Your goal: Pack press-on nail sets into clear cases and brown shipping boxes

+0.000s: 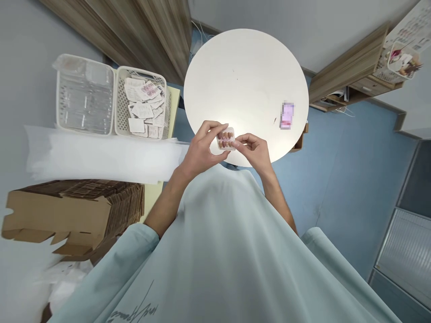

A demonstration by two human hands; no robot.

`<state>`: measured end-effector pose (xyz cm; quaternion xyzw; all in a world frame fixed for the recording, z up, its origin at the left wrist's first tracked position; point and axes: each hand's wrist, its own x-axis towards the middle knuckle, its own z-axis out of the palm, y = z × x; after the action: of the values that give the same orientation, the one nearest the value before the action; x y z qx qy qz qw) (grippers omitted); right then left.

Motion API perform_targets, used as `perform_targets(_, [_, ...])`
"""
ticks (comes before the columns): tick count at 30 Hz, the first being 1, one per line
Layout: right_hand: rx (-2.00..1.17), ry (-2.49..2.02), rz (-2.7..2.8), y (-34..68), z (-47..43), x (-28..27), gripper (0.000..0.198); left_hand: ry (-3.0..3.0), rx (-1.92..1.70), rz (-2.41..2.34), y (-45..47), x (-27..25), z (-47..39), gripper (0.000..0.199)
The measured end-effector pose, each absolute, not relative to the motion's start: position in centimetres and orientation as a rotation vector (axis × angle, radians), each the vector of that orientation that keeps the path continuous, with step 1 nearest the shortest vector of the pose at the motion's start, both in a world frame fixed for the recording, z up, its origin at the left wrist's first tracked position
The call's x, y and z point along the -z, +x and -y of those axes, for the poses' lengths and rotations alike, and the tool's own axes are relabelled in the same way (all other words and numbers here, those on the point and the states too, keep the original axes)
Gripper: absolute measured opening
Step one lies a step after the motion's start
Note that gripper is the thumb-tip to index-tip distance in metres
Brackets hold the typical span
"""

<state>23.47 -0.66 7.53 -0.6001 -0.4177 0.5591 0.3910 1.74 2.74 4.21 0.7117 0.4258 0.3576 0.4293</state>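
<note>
In the head view, dark script on the pale green cloth shirt (218, 233) and print on the white paper cards (143, 111) cannot be made out. Over the near edge of the round white table (242, 67), the left hand (205, 148) grips a small square case of brown oval pieces (226, 139) between thumb and fingers; the right hand (254, 150) pinches its right edge. Around lies blue floor (336, 157).

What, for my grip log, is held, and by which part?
A small nail case: the left hand spans its upper and lower edges; the right hand touches its right edge.
</note>
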Motion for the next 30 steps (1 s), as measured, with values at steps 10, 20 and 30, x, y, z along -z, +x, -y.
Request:
perform_targets(10, [-1.417, -1.528, 1.003, 23.7, 0.6, -6.8, 0.056, 1.411, -0.96, -1.105, 1.7, -3.4, -2.0, 0.101])
perform_targets(20, [-1.48, -1.489, 0.951, 24.4, 0.6, -6.4, 0.061, 1.114, -0.911, -1.006, 1.2, -3.3, -2.1, 0.071])
perform_targets(30, [-1.76, -1.308, 0.91, 24.0, 0.4, -5.4, 0.063, 0.908, -0.63, -0.774, 0.7, -5.1, -3.4, 0.099])
